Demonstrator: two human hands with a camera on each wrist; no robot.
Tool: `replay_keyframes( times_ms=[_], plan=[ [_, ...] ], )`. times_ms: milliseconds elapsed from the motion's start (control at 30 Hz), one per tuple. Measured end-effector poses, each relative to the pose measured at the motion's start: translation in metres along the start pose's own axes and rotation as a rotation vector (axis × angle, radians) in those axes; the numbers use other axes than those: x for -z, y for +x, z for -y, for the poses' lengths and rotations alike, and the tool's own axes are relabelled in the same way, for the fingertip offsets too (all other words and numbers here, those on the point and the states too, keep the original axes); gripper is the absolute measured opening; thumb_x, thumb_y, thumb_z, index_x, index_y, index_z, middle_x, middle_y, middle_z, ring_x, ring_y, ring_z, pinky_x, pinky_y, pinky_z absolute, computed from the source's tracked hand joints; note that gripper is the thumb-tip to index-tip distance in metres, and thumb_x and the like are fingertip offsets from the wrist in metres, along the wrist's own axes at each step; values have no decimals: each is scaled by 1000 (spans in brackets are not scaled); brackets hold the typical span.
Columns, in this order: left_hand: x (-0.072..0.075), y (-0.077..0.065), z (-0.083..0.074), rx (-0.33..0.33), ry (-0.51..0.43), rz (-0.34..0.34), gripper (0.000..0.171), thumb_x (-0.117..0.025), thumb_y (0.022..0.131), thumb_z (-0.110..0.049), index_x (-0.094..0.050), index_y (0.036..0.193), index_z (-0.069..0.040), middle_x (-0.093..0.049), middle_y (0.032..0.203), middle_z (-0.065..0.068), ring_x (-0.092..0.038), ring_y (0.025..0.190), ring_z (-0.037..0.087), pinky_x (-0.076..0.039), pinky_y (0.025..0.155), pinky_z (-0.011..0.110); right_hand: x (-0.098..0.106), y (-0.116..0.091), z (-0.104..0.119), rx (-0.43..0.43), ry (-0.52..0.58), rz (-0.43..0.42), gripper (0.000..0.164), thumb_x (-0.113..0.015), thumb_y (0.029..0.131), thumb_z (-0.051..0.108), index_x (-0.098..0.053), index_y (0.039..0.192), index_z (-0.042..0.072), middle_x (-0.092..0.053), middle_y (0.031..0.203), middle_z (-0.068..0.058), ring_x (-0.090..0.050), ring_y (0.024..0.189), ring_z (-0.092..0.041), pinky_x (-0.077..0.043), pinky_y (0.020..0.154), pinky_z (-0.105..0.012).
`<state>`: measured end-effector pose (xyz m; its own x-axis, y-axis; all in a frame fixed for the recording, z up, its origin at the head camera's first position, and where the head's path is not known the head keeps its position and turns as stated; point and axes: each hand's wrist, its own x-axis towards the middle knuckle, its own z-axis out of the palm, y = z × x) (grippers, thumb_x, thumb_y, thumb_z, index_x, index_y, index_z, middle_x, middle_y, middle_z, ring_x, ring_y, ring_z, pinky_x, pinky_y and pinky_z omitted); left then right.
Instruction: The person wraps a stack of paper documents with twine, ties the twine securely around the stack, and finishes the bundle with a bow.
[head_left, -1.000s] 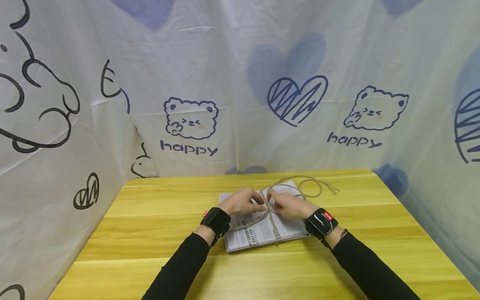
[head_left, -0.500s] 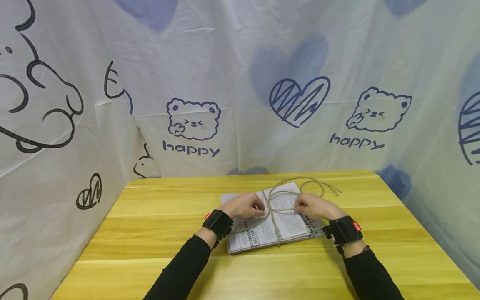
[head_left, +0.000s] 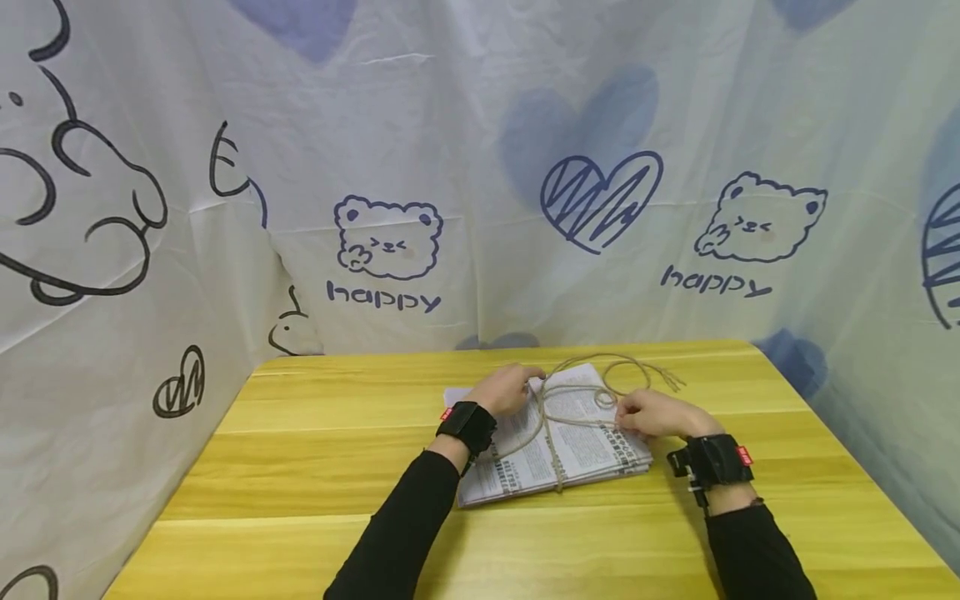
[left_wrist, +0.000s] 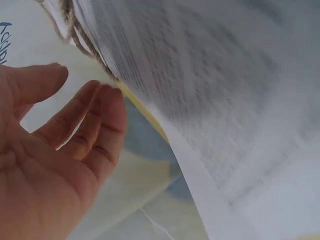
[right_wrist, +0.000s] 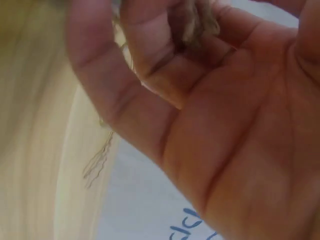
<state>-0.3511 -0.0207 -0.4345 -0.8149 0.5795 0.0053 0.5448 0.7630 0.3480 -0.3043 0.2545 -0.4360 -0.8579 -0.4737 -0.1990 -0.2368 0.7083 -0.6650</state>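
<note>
Twine (head_left: 552, 450) runs round newspaper stack (head_left: 588, 442); hands apart: right (head_left: 658, 413) pinches a strand, left (head_left: 504, 392) loose-fingered by far edge.

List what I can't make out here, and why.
Small print on the newspapers: too small in the head view, blurred in the left wrist view.
Whether the twine runs underneath: head view, hidden by the newspapers.
Right hand: some fingertips cut off by the right wrist view's top edge.
</note>
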Motion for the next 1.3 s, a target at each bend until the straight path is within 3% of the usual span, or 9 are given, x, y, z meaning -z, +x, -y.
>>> replay_keyframes(
  times_ms=[167,300,433,633,800,867,967,1100,1300],
  plan=[
    [-6,10,-9,56,120,96,50,-45,100,-1,-51,143,-25,-56,140,6,-53,128,27,-48,97,35,4,-5,-8,-39,70,40,18,-53,98,8,-63,86,-1,-43,63,0,-41,56,-16,-38,55,-31],
    [-11,12,-12,88,231,117,28,-50,102,-12,-64,125,-21,-64,121,3,-61,107,23,-45,77,32,8,-8,-12,-72,134,57,20,-50,100,8,-63,88,-2,-40,62,0,-35,55,-15,-36,54,-31],
    [-14,12,-9,80,206,47,16,-53,100,-10,-68,100,-14,-68,103,5,-60,89,19,-41,71,31,10,-10,-15,-88,153,42,20,-48,101,8,-63,93,-3,-42,65,-2,-38,56,-16,-37,54,-31],
    [-16,9,-3,-14,236,-100,16,-60,94,-1,-73,95,-10,-66,100,9,-65,89,19,-49,72,28,11,-10,-20,-71,168,51,23,-45,104,13,-61,97,-2,-45,69,-4,-42,59,-17,-39,56,-32],
    [-9,3,2,-78,300,-201,13,-65,94,-11,-76,88,-12,-64,93,8,-63,84,20,-50,69,28,14,-11,-24,-51,206,57,25,-42,105,12,-59,100,-6,-41,68,-4,-38,59,-17,-37,57,-33],
    [-2,-2,5,-96,253,-208,11,-67,93,-17,-77,88,-13,-65,103,9,-63,96,22,-51,79,30,15,-13,-27,-36,218,48,26,-41,105,12,-57,101,-8,-40,68,-3,-38,60,-17,-37,57,-33],
    [12,-13,12,-115,67,-140,11,-72,90,-23,-77,88,-13,-66,114,9,-61,106,23,-51,88,32,18,-14,-33,-36,226,32,29,-39,107,16,-54,100,-8,-40,68,-4,-38,59,-17,-37,57,-32],
    [27,-33,25,-68,-211,-40,20,-70,92,-27,-75,86,-9,-68,93,2,-60,83,17,-47,71,28,20,-13,-38,-76,310,-30,36,-39,107,23,-53,103,-10,-49,75,-8,-50,67,-20,-48,61,-34],
    [35,-60,52,16,-424,-168,36,-69,92,-34,-65,70,-6,-55,67,-3,-47,61,11,-36,58,24,21,-4,-38,-143,542,-133,46,-42,105,28,-47,122,-14,-63,93,-10,-64,85,-19,-57,77,-38]
  ],
)
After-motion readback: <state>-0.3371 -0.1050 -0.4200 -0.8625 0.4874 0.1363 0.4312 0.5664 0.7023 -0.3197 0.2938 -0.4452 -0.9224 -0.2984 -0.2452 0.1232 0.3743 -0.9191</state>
